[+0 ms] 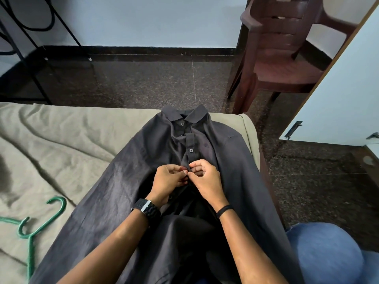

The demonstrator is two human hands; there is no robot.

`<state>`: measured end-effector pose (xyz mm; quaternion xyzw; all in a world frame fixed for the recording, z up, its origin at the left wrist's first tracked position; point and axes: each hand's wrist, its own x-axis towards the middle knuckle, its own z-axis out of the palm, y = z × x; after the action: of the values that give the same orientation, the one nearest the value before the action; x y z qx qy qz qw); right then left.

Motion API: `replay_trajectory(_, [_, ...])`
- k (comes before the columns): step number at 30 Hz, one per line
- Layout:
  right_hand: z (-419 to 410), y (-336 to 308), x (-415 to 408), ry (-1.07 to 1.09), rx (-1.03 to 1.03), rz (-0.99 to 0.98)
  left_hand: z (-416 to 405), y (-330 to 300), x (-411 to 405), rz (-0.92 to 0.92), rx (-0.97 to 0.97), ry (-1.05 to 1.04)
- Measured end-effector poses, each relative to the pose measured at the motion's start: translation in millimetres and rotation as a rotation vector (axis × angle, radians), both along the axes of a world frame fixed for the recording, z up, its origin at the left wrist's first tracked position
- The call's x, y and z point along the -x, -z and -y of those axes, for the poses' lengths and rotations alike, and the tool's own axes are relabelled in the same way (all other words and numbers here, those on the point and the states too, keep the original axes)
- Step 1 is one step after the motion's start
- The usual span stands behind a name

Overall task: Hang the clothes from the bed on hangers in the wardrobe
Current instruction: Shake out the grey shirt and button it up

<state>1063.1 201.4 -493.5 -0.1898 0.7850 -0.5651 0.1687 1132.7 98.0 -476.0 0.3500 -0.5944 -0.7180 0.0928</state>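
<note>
A dark grey collared button-front shirt [184,160] lies spread face-up on the bed's wrinkled beige sheet [51,140], its collar pointing away from the person toward the far edge of the mattress. Both hands meet at the shirt's placket, just below a fastened button. The left hand [168,181], with a black watch on its wrist, pinches the fabric edge between thumb and fingertips; the right hand [205,179], with a thin black band on its wrist, pinches the opposite edge, its fingers curled in. The two hands touch each other at the placket. Whether a button is being done up or undone cannot be told from this view.

A green wire hanger [39,220] lies on the sheet well to the left of the shirt, apart from it and untouched. A white wardrobe door [338,89] stands open at the right, beyond the bed's corner; its inside is not visible.

Judging by this, the task is at an early stage for this garment: the shirt is not yet on the hanger, and carrying it to the wardrobe remains.
</note>
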Motion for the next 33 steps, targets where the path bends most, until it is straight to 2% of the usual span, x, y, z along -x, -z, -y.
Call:
replay_trajectory(9, [-3.4, -2.2, -9.2, 0.008, -0.030, -0.226, -1.3, 3.9, 1.2, 0.008, 0.023, -0.068])
replay_trajectory(14, [-2.8, -4.7, -14.6, -0.032, -0.063, -0.417, -3.8, -0.7, 2.8, -0.002, 0.024, -0.107])
replay_trajectory(23, [-4.0, -11.0, -19.7, -0.095, -0.094, -0.593, -1.6, -1.8, 1.7, 0.027, 0.068, -0.082])
replay_trajectory(26, [-3.5, -11.8, -20.0, -0.095, -0.107, -0.549, -4.2, -2.3, 3.4, 0.043, 0.105, -0.068])
replay_trajectory(31, [-3.3, -10.8, -16.6, 0.092, -0.009, -0.282, -7.7, -4.5, 4.3, 0.004, 0.082, -0.051])
replay_trajectory(33, [-1.8, -11.9, -17.3, 0.101, 0.023, -0.289, -6.2, -5.5, 5.8, -0.003, 0.105, -0.060])
